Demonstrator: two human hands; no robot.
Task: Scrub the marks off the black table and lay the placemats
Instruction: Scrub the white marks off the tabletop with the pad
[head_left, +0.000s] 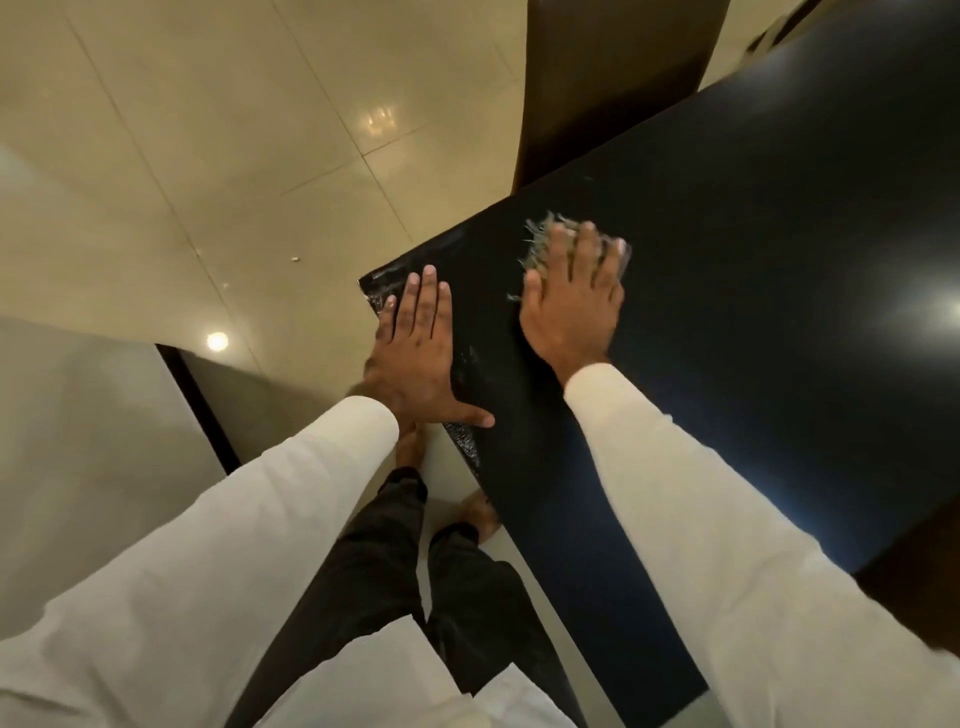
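Note:
The black table (727, 312) fills the right side of the head view, with its near-left corner at the centre. My right hand (571, 301) presses flat on a grey wiry scrubber (540, 241), which pokes out past my fingertips on the tabletop. My left hand (421, 353) lies flat with straight fingers on the table's corner, thumb spread to the right. Whitish smeared marks (441, 244) show along the table edge near the corner and beside my left hand. No placemats are in view.
A brown chair (613, 88) stands tucked against the table's far edge. Glossy beige floor tiles (208, 130) spread to the left. My legs in dark trousers and my bare feet are below the table's near edge. A dark-edged panel (197, 405) stands at the lower left.

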